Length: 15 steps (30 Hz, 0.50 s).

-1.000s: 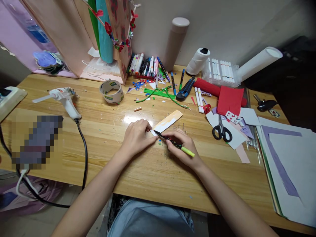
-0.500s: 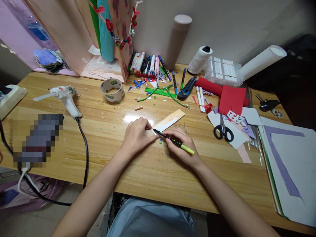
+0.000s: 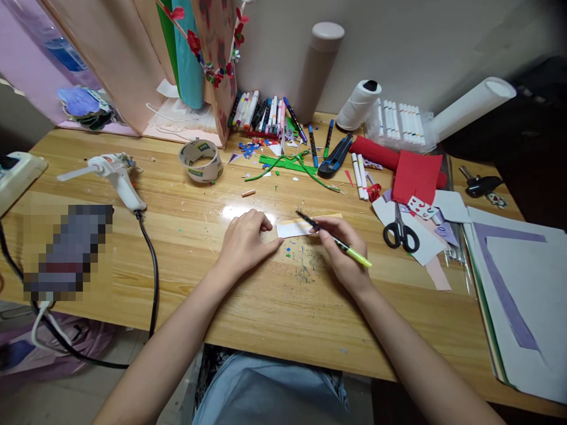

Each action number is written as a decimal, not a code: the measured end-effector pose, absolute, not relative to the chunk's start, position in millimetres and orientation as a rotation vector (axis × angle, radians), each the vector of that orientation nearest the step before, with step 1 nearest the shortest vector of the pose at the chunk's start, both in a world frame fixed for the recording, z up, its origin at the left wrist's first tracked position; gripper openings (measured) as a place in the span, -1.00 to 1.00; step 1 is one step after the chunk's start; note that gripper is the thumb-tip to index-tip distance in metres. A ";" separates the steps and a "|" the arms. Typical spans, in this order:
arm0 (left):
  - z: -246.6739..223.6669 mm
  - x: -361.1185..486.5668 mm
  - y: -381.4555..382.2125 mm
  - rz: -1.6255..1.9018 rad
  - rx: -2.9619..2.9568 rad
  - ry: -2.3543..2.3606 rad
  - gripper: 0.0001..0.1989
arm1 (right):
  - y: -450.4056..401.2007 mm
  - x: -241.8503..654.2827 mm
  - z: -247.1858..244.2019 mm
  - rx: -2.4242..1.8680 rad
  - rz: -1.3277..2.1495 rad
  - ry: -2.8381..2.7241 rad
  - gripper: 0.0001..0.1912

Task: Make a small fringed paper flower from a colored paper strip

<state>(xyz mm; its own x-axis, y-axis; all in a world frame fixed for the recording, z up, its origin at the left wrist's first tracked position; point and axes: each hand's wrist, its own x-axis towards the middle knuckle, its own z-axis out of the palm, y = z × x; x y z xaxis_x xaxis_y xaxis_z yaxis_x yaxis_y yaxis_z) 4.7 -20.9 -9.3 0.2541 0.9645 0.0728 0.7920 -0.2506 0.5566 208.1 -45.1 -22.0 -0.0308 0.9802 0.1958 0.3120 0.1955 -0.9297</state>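
The white-and-orange paper strip (image 3: 292,229) is lying on the wooden table (image 3: 283,319) between the hands, its long axis running left to right. The left hand (image 3: 248,241) is resting thumb-first at its left end; whether it is gripping cannot be told. The right hand (image 3: 345,251), nearer the right end and partly covering it, is grasping a black pen (image 3: 341,243), its tip pointing toward the strip's far edge.

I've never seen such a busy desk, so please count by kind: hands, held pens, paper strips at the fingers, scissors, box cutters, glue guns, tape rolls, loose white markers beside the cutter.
Left hand and right hand: 2
Held pen: 1
Paper strip: 1
Scissors: 1
Box cutter: 1
Glue gun: 1
Tape roll: 1
White markers: 2
Total: 10
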 end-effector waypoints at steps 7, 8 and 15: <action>-7.8 3.2 -19.9 0.594 2.139 1.548 -0.88 | -23.6 243.9 -15.0 -1.457 0.615 -1.835 -0.76; -8.3 3.1 -19.6 0.599 2.138 1.548 -0.90 | -22.2 247.8 -15.0 -1.468 0.617 -1.861 -0.76; -12.7 2.3 -17.4 0.637 2.119 1.541 -0.93 | -23.8 256.6 -10.5 -1.446 0.751 -1.985 -0.81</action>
<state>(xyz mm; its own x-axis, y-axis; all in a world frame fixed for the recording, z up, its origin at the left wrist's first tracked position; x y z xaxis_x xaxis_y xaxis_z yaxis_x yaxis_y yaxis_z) 2.3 -17.4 -12.7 0.2727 0.9561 0.1070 0.7528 -0.2813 0.5951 256.6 -23.8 -10.5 -0.2563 0.9596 0.1162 0.6421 0.2589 -0.7215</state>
